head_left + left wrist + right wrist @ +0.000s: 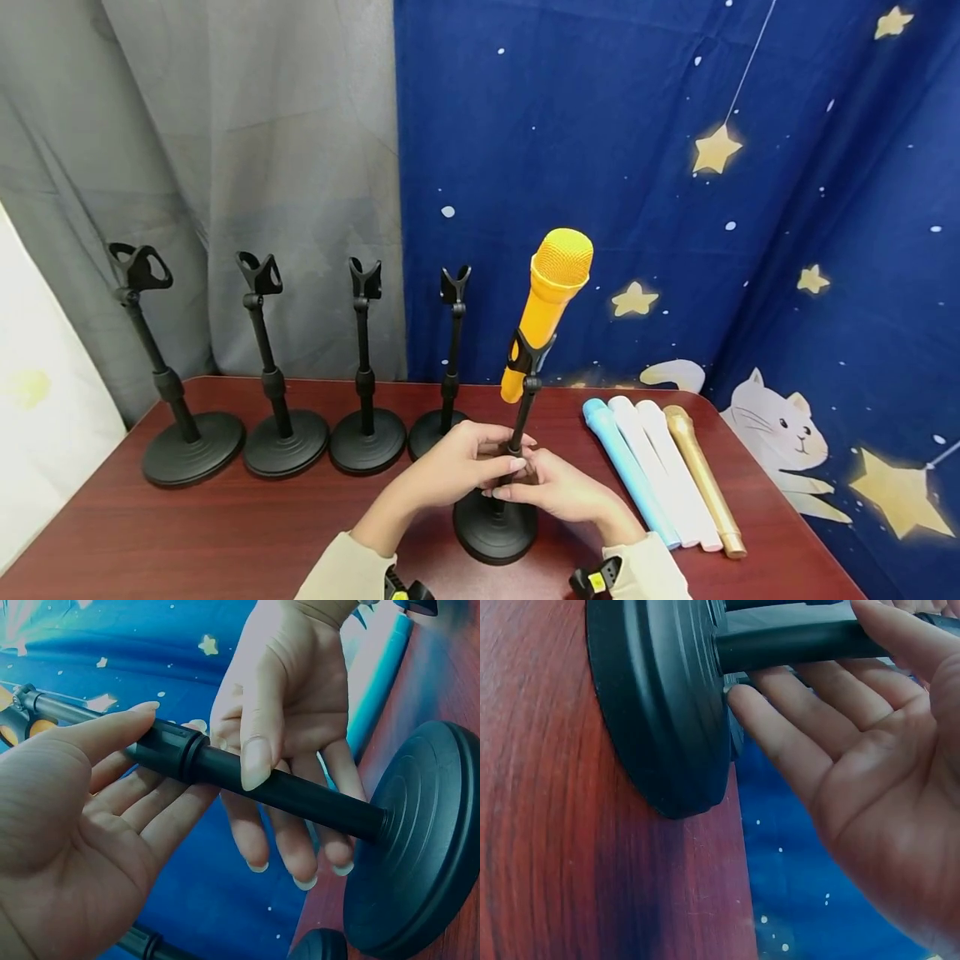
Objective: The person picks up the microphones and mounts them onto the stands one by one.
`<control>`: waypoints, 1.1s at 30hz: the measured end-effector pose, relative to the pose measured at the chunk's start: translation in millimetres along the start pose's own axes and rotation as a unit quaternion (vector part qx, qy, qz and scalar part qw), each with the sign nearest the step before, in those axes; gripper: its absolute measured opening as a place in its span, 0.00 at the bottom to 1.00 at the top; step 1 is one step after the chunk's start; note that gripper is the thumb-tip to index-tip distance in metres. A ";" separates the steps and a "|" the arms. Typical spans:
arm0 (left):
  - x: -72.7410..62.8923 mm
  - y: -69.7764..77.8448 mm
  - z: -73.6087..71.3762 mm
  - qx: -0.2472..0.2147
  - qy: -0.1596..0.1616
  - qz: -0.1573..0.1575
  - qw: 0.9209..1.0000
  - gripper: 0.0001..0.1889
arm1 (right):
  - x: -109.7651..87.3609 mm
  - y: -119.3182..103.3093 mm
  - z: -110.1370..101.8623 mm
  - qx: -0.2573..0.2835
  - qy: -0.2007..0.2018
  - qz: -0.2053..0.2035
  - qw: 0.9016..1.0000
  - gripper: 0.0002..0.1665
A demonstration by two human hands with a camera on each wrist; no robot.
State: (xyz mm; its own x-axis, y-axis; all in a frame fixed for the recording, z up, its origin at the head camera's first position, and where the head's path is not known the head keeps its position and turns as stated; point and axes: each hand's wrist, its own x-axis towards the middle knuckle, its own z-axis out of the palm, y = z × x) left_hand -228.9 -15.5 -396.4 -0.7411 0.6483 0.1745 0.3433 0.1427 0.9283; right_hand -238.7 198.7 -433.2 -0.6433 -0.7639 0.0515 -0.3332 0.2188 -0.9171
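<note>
Blue star-printed curtain (555, 142) and plain grey cloth (300, 125) hang behind a reddish-brown desk (285, 542), a white cat printed low at the right. At each cuff I see a black wrist device with a yellow patch (597, 582); any lettering on it is too small to read. Between both hands, near the desk's front, stands a black microphone stand (495, 533), its clip holding a yellow microphone (551, 287) tilted head-up. Four more stands (367, 442) line up toward the left, their clips bare; at the right lie a light-blue microphone (630, 471), two white microphones (654, 472) and a gold microphone (705, 479). Only the wrist views make the grip plain: the left hand (457, 462) pinches the collar (169, 748), thumb in front and fingers behind; the right hand (562, 487) pinches the pole (315, 802) below. Nearly all the yellow microphone is out of the left wrist view, while the right wrist view gives the round base (660, 705) edge-on.
</note>
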 end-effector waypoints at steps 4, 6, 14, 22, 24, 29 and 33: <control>-0.2 1.1 -0.9 0.004 0.004 0.004 1.000 0.14 | 1.0 4.0 0.3 -0.026 0.006 -0.008 1.000 0.16; -0.4 1.9 -1.3 0.009 0.005 0.005 1.000 0.14 | 0.6 3.9 0.7 -0.044 0.012 -0.004 0.999 0.14; -1.4 4.4 -1.9 0.023 0.009 -0.005 1.000 0.13 | 0.8 4.1 6.1 -0.044 0.038 -0.002 0.998 0.10; -0.4 4.2 -0.7 0.036 0.012 -0.003 0.999 0.11 | -0.1 6.1 7.5 -0.052 0.047 -0.007 0.998 0.09; -0.4 3.8 -0.3 0.040 0.016 -0.002 0.999 0.11 | -0.2 5.2 7.3 -0.054 0.045 -0.006 0.998 0.09; -1.0 3.5 0.6 0.055 0.024 0.010 0.998 0.10 | -0.7 4.5 6.6 -0.066 0.044 -0.002 0.997 0.09; -1.1 3.7 1.1 0.061 0.027 0.018 0.998 0.11 | -0.7 5.2 6.5 -0.067 0.042 0.000 0.997 0.09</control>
State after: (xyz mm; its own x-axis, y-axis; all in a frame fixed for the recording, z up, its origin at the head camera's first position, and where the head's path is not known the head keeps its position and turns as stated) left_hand -226.2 -14.9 -393.5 -0.7553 0.6145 0.2278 0.4355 0.2109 0.8751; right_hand -235.5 196.4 -440.5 -0.6965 -0.7120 0.0894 -0.4193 0.3028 -0.8559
